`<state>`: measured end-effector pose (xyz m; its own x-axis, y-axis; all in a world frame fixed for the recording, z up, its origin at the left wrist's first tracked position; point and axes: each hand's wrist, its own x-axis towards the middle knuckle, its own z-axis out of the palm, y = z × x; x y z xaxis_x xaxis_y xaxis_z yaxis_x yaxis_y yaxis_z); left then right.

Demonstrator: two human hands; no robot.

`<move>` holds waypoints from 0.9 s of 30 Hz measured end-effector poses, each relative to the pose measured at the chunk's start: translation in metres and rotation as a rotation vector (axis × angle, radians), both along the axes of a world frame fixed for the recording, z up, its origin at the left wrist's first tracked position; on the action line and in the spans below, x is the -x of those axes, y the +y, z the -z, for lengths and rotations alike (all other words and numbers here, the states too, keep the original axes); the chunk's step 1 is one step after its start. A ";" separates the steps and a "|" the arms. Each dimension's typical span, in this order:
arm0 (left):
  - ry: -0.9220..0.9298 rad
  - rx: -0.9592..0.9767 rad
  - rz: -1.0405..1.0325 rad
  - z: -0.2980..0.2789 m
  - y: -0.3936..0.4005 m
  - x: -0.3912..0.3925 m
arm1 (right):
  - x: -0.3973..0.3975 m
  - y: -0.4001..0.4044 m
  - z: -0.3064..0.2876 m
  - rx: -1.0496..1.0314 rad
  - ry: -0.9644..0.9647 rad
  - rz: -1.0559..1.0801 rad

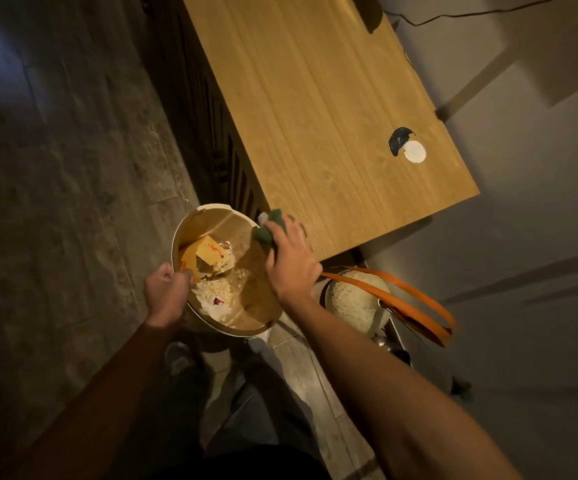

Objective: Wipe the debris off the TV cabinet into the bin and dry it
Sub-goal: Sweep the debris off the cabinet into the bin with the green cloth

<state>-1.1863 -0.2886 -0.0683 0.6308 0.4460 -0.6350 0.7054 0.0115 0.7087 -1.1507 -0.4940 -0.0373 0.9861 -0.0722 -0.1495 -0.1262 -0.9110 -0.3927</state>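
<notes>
While the left hand [166, 289] grips the bin [190, 220] rim, fingers curled, the right hand [289, 258] clutches a green cloth [269, 227] at the wooden TV cabinet [315, 98] edge above the bin's paper scraps [211, 289].

head view, tilted, looks steeply down, close over cabinet [332, 109] end; dim, perhaps blurred.

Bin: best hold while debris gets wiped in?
Grip the bin by its near-left rim, coming from the floor side, as the left hand does. That rim is bare, and the cabinet side stays free for the right hand with the cloth.
</notes>
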 end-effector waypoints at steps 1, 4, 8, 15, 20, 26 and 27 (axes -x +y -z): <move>-0.001 -0.002 0.008 -0.002 0.000 0.001 | 0.005 0.012 -0.002 -0.054 0.019 -0.032; -0.031 -0.004 0.007 -0.007 -0.001 0.003 | 0.020 0.043 -0.006 -0.260 0.080 -0.087; -0.048 -0.023 0.013 -0.009 0.002 0.004 | 0.034 0.058 -0.007 -0.444 0.024 -0.023; -0.010 -0.021 0.044 0.000 0.001 0.006 | -0.023 -0.045 -0.029 -0.523 -0.148 0.291; -0.029 -0.069 0.042 0.004 -0.003 0.003 | -0.091 -0.187 -0.038 -0.288 -0.219 0.533; 0.017 -0.105 0.001 0.010 -0.005 -0.002 | -0.113 -0.281 -0.021 -0.127 0.070 0.550; 0.008 -0.125 0.020 0.011 -0.004 -0.002 | -0.110 -0.279 -0.018 -0.108 0.088 0.528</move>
<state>-1.1843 -0.2929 -0.0791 0.6357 0.5093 -0.5801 0.7099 -0.0907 0.6984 -1.0405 -0.7725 -0.0194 0.8035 -0.5338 -0.2635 -0.5920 -0.6700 -0.4479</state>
